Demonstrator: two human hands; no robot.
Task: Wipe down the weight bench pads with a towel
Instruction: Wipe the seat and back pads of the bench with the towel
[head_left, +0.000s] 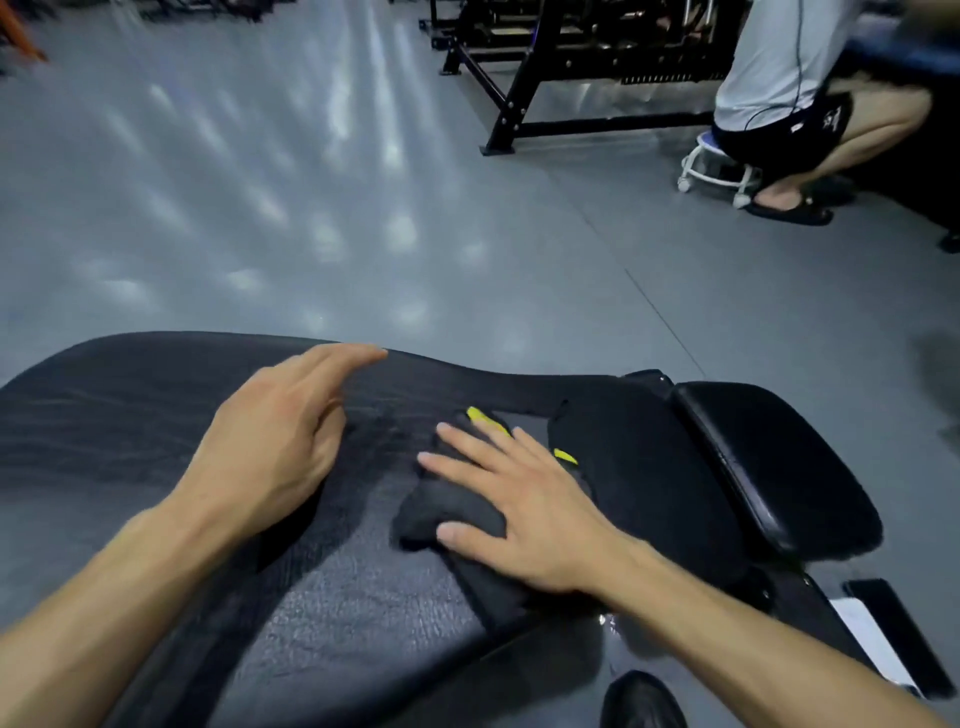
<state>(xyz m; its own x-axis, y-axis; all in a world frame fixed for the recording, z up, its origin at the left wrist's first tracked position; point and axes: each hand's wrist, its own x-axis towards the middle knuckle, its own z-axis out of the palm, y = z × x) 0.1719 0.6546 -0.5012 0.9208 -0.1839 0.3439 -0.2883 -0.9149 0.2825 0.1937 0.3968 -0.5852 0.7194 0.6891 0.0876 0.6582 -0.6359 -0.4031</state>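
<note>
A wide black textured bench pad (130, 415) fills the lower left of the head view. A smaller glossy black pad (769, 467) lies to its right. A dark towel (441, 509) with yellow marks is bunched on the big pad near the gap between the two pads. My right hand (524, 509) lies flat on the towel with fingers spread and straight, pressing it onto the pad. My left hand (275, 441) hovers or rests over the big pad to the left of the towel, fingers relaxed and holding nothing.
Grey gym floor (311, 208) stretches ahead. A black machine frame (545, 78) stands at the back right. A person (800, 93) sits on a small white stool (711, 161) there. My dark shoe (639, 701) shows at the bottom.
</note>
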